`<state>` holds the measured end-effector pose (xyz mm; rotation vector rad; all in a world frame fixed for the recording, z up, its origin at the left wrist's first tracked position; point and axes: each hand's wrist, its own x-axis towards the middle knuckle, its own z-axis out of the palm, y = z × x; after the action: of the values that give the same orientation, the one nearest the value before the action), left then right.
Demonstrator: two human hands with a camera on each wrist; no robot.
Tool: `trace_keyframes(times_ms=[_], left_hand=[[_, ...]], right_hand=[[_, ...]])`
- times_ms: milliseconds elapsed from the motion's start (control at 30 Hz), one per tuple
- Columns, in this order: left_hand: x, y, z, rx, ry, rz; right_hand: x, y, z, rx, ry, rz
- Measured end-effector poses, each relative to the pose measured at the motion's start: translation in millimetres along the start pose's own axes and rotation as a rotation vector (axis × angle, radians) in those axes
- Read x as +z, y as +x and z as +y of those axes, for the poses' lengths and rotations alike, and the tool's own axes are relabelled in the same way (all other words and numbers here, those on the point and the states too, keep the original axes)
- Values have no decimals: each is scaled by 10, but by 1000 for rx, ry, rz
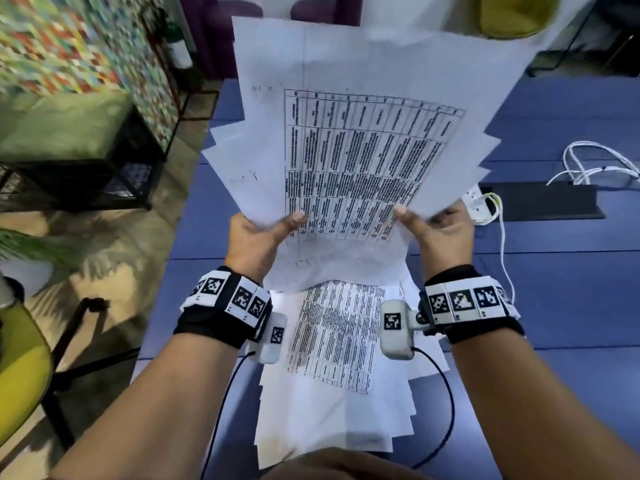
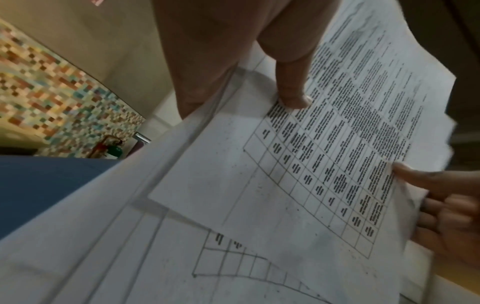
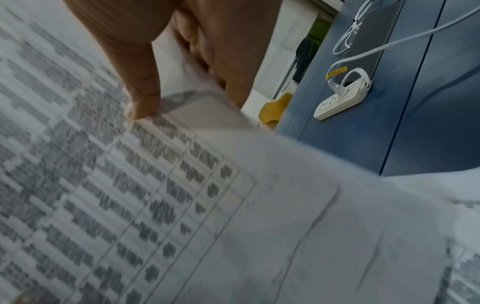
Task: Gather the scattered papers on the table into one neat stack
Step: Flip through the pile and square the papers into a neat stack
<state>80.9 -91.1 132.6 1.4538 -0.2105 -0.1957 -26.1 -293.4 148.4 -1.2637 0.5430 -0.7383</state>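
White printed papers (image 1: pixel 349 140) with a black table on the top sheet are lifted off the blue table (image 1: pixel 554 289) in an uneven fan, corners splayed to both sides. The left hand (image 1: pixel 258 244) pinches the bundle's near left edge, thumb on top and the fingers hidden beneath; the right hand (image 1: pixel 438 233) pinches the near right edge the same way. A second, loosely squared pile of papers (image 1: pixel 332 368) lies flat on the table between the forearms. Only the left wrist view shows the layered sheet edges under the thumb (image 2: pixel 293 94). Only the right wrist view shows the white power strip (image 3: pixel 342 96) clearly, lying on the table beside its white cables (image 3: pixel 363 39).
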Motion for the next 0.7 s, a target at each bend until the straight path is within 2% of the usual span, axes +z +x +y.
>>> trace_keyframes(times_ms=[100, 200, 300, 400, 500, 700], left_hand=[[-2, 25, 40, 3, -38, -46], [30, 53, 55, 11, -52, -82], [4, 91, 97, 47, -107, -102], [29, 94, 202, 59, -25, -144], [45, 142, 256, 77, -16, -131], [119, 218, 270, 42, -10, -94]], right_hand=[[-30, 42, 45, 26, -14, -50], [50, 5, 56, 55, -128, -94], [38, 20, 98, 74, -114, -137], [27, 74, 22, 97, -137, -126], [27, 138, -48, 63, -77, -152], [119, 182, -20, 98, -56, -133]])
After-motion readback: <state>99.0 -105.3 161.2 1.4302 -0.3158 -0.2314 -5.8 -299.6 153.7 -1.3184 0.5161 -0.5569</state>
